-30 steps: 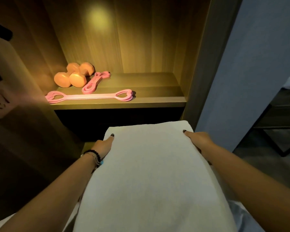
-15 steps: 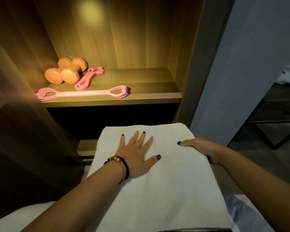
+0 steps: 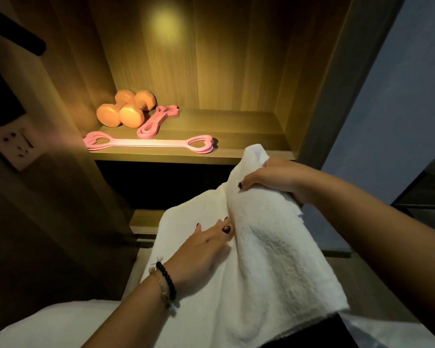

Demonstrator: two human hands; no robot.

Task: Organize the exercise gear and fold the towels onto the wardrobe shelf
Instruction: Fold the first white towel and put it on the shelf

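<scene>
One white towel [image 3: 269, 249] in hand, low in front of the wardrobe and below the lit shelf [image 3: 236, 136], half folded. Right edge lifted and swung leftward by the right hand [image 3: 269, 175], fingers and thumb curled round a bunched corner. Flat half pinned down by the left hand [image 3: 204, 247], fingers straight and pressing beside the fold line, nothing gripped.

Gear apparently sorted already: two orange dumbbells [image 3: 122, 111] side by side at the shelf's back left corner, a coiled pink band [image 3: 156, 120] just beside them, a long pink stretch strap [image 3: 148, 143] with heart-shaped loops laid along the front edge. Right half of the shelf bare wood, probably room enough for towels.

Still to do, judging from this: finish the fold, flatten it, lift the bundle up onto the shelf. More white cloth [image 3: 60, 320] visible at the lower left, possibly another towel waiting; cannot tell for sure.

Around: wood-grain back panel with a warm light patch, a wall socket [image 3: 17, 145] on the left, a dark open compartment beneath the shelf, a grey wall to the right. In the way: only the strap's right loop, near the spot where a towel would slide in.
</scene>
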